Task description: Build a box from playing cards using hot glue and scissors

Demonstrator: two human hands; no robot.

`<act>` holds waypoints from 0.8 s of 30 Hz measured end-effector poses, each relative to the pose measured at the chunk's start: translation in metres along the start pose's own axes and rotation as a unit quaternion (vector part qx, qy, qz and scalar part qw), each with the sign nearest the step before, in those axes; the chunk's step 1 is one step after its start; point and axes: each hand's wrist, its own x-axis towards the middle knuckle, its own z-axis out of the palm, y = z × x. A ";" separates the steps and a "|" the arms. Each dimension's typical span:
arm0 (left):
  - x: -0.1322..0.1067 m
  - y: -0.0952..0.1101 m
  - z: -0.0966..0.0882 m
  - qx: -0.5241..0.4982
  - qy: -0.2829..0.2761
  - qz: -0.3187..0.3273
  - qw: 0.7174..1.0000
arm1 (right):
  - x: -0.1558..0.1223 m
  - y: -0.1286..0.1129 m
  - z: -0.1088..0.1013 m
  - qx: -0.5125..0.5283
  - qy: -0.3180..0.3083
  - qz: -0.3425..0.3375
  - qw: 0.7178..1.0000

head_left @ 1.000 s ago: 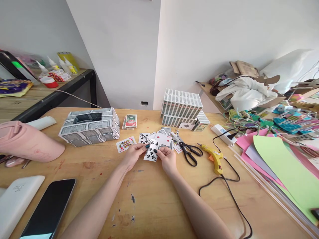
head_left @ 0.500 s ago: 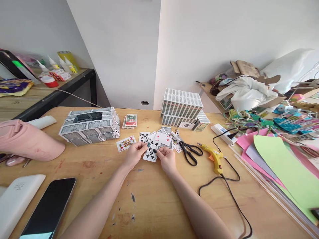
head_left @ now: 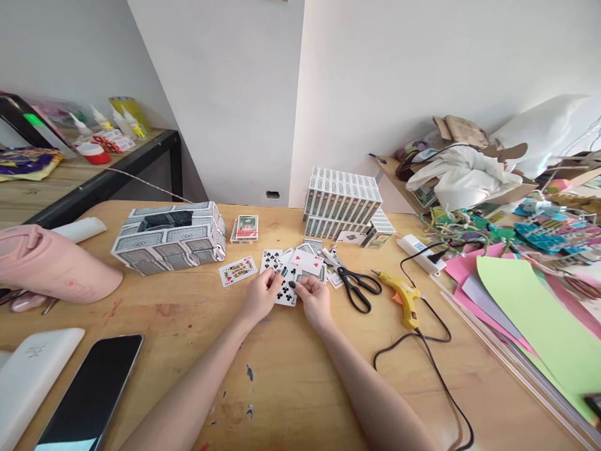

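My left hand (head_left: pixel 261 295) and my right hand (head_left: pixel 315 298) pinch the two sides of a seven of clubs playing card (head_left: pixel 286 291) just above the wooden table (head_left: pixel 291 376). Thumbs with dark nails rest on the card's face. Right behind it lies a loose spread of playing cards (head_left: pixel 305 266), and a face card (head_left: pixel 237 270) lies alone to the left. Black scissors (head_left: pixel 354 285) sit just right of my right hand.
A box covered in card backs (head_left: pixel 169 238) stands at left, a stacked block of card packs (head_left: pixel 342 202) at the back. A yellow glue gun (head_left: pixel 402 299) with black cord, a power strip (head_left: pixel 420 252), coloured paper sheets (head_left: pixel 530 300), a phone (head_left: pixel 91 394) and a pink pouch (head_left: pixel 51 266) surround the work spot.
Both hands have drawn slightly closer together on the card; my left hand shifted a little right. The card stays held between them.
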 end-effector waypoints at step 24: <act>-0.012 0.003 0.002 -0.056 -0.019 0.037 0.998 | 0.004 -0.004 -0.004 -0.013 0.015 -0.033 0.999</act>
